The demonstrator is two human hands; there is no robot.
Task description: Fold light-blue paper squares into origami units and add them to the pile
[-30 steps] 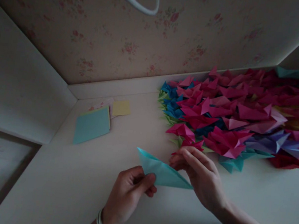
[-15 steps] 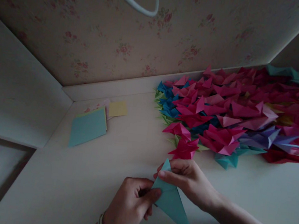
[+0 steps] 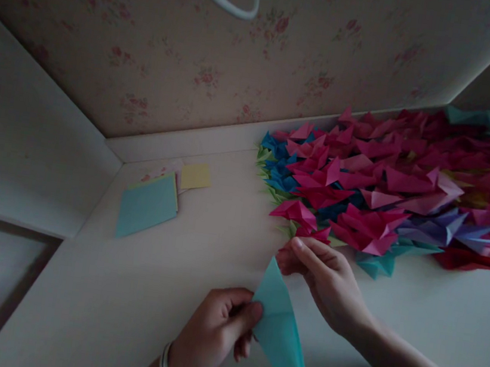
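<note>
A turquoise sheet of origami paper, folded to a long pointed triangle, is held above the white table. My left hand pinches its left edge, thumb on top and fingers beneath. Just beyond the paper's upper tip is my right hand, its thumb and fingers drawn together; I see nothing between them. Its fingertips are close to the tip, and whether they touch it I cannot tell. The paper's lower point runs out of the picture. A large pile of folded paper pieces, mostly pink, lies behind my right hand.
Turquoise square sheets lie in a stack at the back left, beside a small yellow paper. A white panel stands on the left. Flowered wallpaper covers the back wall, and a white cable hangs before it.
My right hand has let go of the paper and moved up and right, off its tip. The paper has turned in my left hand, its lower point swinging down and nearer.
</note>
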